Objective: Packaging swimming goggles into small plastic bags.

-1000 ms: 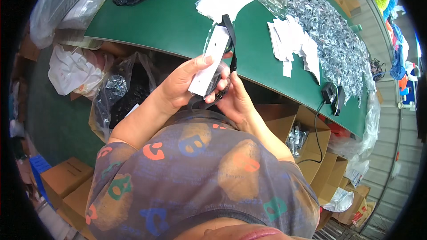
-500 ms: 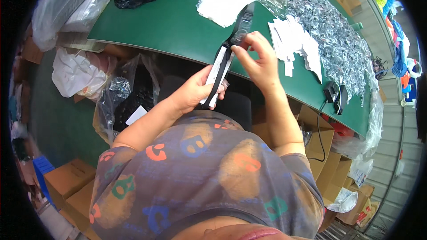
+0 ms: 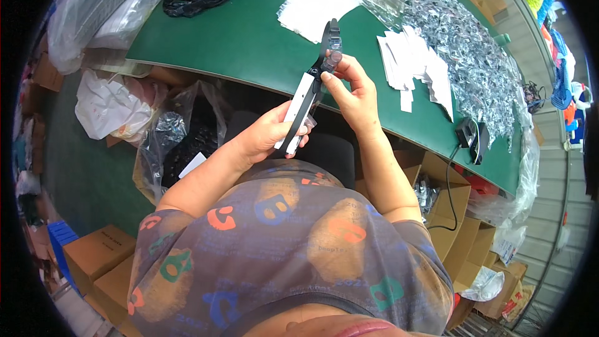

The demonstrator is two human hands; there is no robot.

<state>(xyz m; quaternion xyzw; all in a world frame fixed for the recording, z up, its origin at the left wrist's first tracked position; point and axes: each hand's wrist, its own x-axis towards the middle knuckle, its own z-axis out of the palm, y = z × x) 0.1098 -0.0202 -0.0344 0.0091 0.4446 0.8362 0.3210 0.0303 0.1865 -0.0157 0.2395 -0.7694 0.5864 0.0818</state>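
The white card (image 3: 302, 97) and the black strap (image 3: 296, 130) are together between the two hands, in front of the near edge of the green table (image 3: 212, 50) as this view shows it. The left hand (image 3: 269, 132) is closed around the lower part of the card, its thumb lying over the strap and its fingertips coming out on the other side. The right hand (image 3: 354, 90) makes a narrow pinch of thumb and forefinger on the strap, at the upper end of the card; its other fingers are partly hidden.

The left forearm comes from the lower left, toward the table's near edge, with the palm turned inward. The right forearm rises more steeply, and its hand appears over this edge, the wrist a little bent.

The card is flat, narrow and stiff-looking, with small dark marks. The strap is smooth and flexible; it runs along the card and makes a tall loop above it, with a shiny, greyish part at the loop's right side.
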